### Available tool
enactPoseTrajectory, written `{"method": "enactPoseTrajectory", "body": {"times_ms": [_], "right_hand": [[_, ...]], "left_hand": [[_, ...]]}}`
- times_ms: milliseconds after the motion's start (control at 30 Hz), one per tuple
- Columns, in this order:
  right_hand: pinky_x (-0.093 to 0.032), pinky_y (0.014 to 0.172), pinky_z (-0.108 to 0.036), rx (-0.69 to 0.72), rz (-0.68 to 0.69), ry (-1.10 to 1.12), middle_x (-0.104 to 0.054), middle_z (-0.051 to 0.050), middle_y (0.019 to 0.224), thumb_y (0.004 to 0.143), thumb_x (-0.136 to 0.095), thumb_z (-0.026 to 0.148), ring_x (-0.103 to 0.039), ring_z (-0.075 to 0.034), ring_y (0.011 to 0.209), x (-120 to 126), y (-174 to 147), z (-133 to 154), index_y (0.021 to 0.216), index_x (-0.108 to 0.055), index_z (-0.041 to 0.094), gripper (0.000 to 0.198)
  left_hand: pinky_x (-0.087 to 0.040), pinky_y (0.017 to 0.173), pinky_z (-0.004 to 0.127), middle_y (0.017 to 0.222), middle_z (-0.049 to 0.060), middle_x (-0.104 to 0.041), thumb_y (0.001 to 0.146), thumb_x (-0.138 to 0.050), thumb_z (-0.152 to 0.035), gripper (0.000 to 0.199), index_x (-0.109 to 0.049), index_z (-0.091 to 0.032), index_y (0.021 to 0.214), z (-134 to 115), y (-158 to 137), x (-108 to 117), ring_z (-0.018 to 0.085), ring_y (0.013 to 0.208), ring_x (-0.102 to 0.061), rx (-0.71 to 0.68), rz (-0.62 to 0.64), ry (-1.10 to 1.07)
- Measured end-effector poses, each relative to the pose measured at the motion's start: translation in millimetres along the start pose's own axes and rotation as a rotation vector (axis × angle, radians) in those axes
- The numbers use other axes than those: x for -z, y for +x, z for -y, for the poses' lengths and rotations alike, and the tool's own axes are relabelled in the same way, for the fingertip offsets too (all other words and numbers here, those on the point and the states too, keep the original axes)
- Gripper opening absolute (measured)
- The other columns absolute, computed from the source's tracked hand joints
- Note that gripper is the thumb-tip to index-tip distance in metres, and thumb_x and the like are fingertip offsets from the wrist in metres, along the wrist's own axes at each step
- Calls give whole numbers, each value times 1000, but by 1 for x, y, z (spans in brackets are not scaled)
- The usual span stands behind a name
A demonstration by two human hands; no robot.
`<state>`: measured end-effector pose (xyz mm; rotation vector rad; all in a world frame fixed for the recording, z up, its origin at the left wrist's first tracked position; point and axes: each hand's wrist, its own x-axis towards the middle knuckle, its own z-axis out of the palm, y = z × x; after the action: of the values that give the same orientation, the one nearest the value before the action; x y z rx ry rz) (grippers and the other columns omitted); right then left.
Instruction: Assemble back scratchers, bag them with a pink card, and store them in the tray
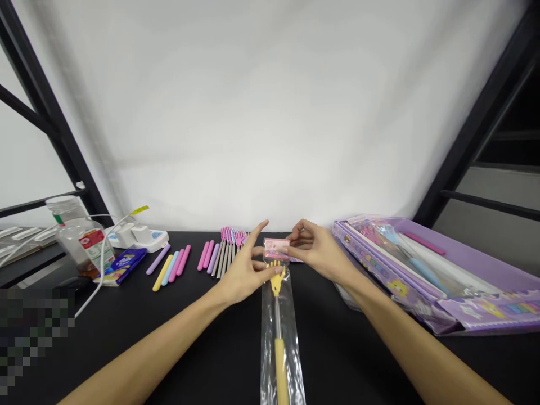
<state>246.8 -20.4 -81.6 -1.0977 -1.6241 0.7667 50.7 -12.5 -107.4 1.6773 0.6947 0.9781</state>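
Observation:
A yellow back scratcher (280, 365) lies lengthwise inside a clear plastic bag (292, 329) on the black table, its hand-shaped head pointing away from me. At the bag's far end is a small pink printed card (276, 247). My left hand (244, 269) has its thumb over the bag beside the yellow head and its lower fingers at the bag's left edge; the index finger points up. With thumb and fingers, my right hand (314, 250) pinches the card's right side. Another pink piece (296, 260) shows partly beneath that hand.
Left of my hands lie several metal-stemmed scratcher heads (228, 247) and coloured handles (172, 267). Farther left are a blue packet (126, 264), a clear jar (82, 233) and a power strip (158, 241) with a white cable. A purple display box (405, 281) holding bagged items stands right.

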Motion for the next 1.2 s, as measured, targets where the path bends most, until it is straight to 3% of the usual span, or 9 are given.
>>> {"method": "enactPoseTrajectory", "body": {"times_ms": [167,233,300,367,467,600,700,900,1200], "right_hand": [[-54,56,-29,-353,257,86,-65,0,66,76,-72,48,-67,-19,64,-10,-9,4,75,-40,22,40],[-53,55,-27,-348,284,164,-64,2,64,74,-75,37,-66,-17,60,-11,-11,10,78,-41,23,37],[-53,56,-26,-324,220,207,-65,3,63,74,-75,27,-67,-17,59,-5,-8,18,82,-42,22,34],[-55,59,-28,-308,145,193,-66,1,66,76,-73,23,-68,-17,61,15,-3,23,85,-44,21,31],[-56,62,-29,-244,-16,44,-68,0,76,79,-70,21,-70,-16,62,69,5,26,92,-48,20,25],[-52,64,-25,-284,-257,-457,-70,-4,88,83,-65,22,-69,-14,61,154,1,19,98,-55,18,19],[-47,69,-24,-384,-352,-889,-71,-5,86,77,-70,21,-68,-17,75,194,-14,2,95,-62,17,20],[-40,64,-27,-465,-354,-1039,-70,-7,81,71,-75,26,-64,-23,79,199,-45,-40,79,-63,17,16],[-37,60,-26,-418,-429,-1083,-69,-5,78,77,-67,28,-62,-19,73,199,-39,-50,81,-61,20,11]], "left_hand": [[-55,71,23,126,9,-56,80,-69,-32,62,-42,-28,137,3,19,9,15,85,-67,-213,-355,89],[-56,77,25,126,7,-57,81,-67,-33,48,-51,-25,126,1,33,13,17,92,-66,-264,-485,159],[-57,75,28,125,7,-57,82,-65,-37,46,-50,-26,125,-3,50,14,15,84,-67,-242,-506,191],[-58,72,30,127,8,-54,84,-62,-41,55,-40,-30,133,-9,66,7,13,77,-67,-200,-465,169],[-58,76,34,130,11,-48,88,-56,-45,58,-32,-32,139,-18,84,-17,15,85,-67,-171,-356,214],[-56,79,34,131,12,-47,90,-52,-39,50,-39,-27,137,-20,88,-66,18,93,-65,-196,-83,390],[-55,81,34,128,10,-48,90,-52,-35,53,-36,-28,139,-12,82,-101,17,93,-63,-266,83,441],[-54,84,34,130,7,-46,91,-50,-35,51,-37,-32,140,-1,73,-135,18,98,-58,-307,260,475],[-54,83,33,125,4,-49,91,-50,-34,44,-43,-33,134,-5,71,-130,17,95,-59,-295,299,505]]}}
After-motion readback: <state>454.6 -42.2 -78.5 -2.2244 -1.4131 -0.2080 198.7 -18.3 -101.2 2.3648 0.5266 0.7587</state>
